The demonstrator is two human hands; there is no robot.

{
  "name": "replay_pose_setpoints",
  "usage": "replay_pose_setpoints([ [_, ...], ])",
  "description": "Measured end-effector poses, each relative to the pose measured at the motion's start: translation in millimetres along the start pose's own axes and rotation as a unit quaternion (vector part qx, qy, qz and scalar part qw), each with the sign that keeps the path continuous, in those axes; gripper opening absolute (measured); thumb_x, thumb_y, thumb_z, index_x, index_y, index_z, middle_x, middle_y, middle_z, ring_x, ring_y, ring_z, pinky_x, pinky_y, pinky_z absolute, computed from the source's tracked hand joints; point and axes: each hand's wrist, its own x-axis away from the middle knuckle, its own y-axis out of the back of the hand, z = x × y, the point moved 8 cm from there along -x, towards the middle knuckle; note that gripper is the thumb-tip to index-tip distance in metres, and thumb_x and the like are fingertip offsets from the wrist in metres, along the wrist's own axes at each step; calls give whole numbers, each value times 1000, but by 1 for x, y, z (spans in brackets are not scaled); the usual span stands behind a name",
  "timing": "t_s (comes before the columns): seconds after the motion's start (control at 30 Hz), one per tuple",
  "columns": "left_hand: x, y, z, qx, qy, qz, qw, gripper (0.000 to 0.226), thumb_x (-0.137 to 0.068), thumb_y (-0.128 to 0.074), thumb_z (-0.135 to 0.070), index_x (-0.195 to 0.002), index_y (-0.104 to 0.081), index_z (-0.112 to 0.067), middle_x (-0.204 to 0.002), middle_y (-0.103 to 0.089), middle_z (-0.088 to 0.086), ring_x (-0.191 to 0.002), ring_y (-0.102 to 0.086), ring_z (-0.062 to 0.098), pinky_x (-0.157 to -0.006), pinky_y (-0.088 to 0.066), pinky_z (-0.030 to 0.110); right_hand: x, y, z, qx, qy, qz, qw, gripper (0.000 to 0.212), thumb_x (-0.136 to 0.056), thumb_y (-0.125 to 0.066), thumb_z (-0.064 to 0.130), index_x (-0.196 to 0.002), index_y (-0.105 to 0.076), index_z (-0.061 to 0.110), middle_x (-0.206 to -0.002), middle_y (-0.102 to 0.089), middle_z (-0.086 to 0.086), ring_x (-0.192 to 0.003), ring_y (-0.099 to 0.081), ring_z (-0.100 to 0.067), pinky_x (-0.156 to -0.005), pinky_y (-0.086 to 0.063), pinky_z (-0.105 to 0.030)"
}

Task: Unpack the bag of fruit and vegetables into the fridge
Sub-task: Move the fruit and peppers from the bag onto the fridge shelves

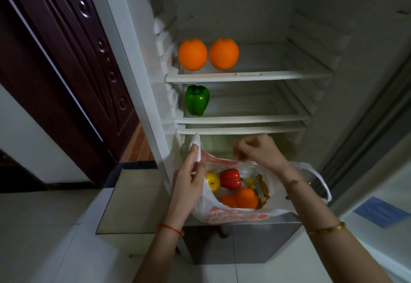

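Dim kitchen corner, seen from above: an open white fridge [249,78] stands beside a dark carved wooden door [66,71] on the left. Two round oranges [192,54] sit side by side at the left of the upper glass shelf. One glossy green bell pepper [197,100] sits at the left of the shelf below.

Near the fridge's foot, a thin white plastic carrier bag with red print [233,213] rests on a grey ledge [244,238], its mouth held wide. The left hand [189,180] pinches the bag's left handle and lifts it. The right hand [258,149], fingers curled, grips the far rim.

Inside lie a shiny red bell pepper [230,178], a yellow pepper-like piece [212,181], two more oranges [245,197] and some small items too blurred to name.

The bag looks soft and floppy, likely to sag shut if released. The produce seems firm, smooth and light; cupping each piece around its body should hold best.
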Motion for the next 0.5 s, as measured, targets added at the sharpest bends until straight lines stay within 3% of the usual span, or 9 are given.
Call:
replay_pose_setpoints([
  [0.13, 4, -5, 4, -9, 1, 10, 1000, 52, -100, -47, -22, -146, -30, -40, -77, -45, -15, -69, -45, 0, -70, -45, 28, 28, -32, -60, 116, -103, 198, 968, 25, -92, -60, 38, -91, -74, 17, -85, -76, -1, -77, -73, -11, -76, -60, -25],
  [0.23, 6, -5, 6, -1, 9, 11, 1000, 49, -99, -49, -24, -139, -30, -46, -77, -43, -18, -70, -46, -2, -75, -45, 31, 39, -54, -108, 304, -165, 293, 891, 44, -92, -50, 53, -103, -67, 14, -101, -70, -3, -84, -64, -13, -77, -52, -24],
  [0.3, 8, -4, 3, -2, -4, 8, 1000, 48, -99, -49, -24, -135, -29, -49, -77, -49, -9, -72, -49, 3, -73, -45, 30, 37, -62, -127, 367, -156, 280, 873, 34, -93, -54, 39, -106, -59, 8, -112, -65, -13, -91, -59, -22, -69, -42, -25],
  [0.37, 10, -2, 2, -3, -6, 1, 1000, 48, -99, -49, -22, -134, -30, -49, -83, -51, 6, -78, -51, 14, -72, -45, 31, 35, -66, -138, 379, -155, 251, 877, 41, -91, -59, 27, -122, -51, 3, -127, -58, -17, -111, -57, -29, -82, -43, -31],
  [0.43, 11, -3, 3, -3, 0, -1, 1000, 48, -99, -50, -22, -135, -30, -47, -85, -52, 4, -80, -52, 16, -72, -48, 34, 34, -70, -144, 387, -155, 234, 878, 48, -92, -57, 22, -134, -45, 2, -136, -50, -17, -127, -48, -32, -98, -40, -33],
  [0.5, 11, -5, 4, -4, 2, 3, 1000, 49, -99, -50, -22, -141, -32, -41, -81, -50, -11, -76, -52, 7, -70, -49, 31, 33, -76, -156, 397, -160, 218, 877, 56, -93, -56, 25, -141, -38, 3, -141, -42, -19, -137, -36, -36, -111, -31, -37],
])
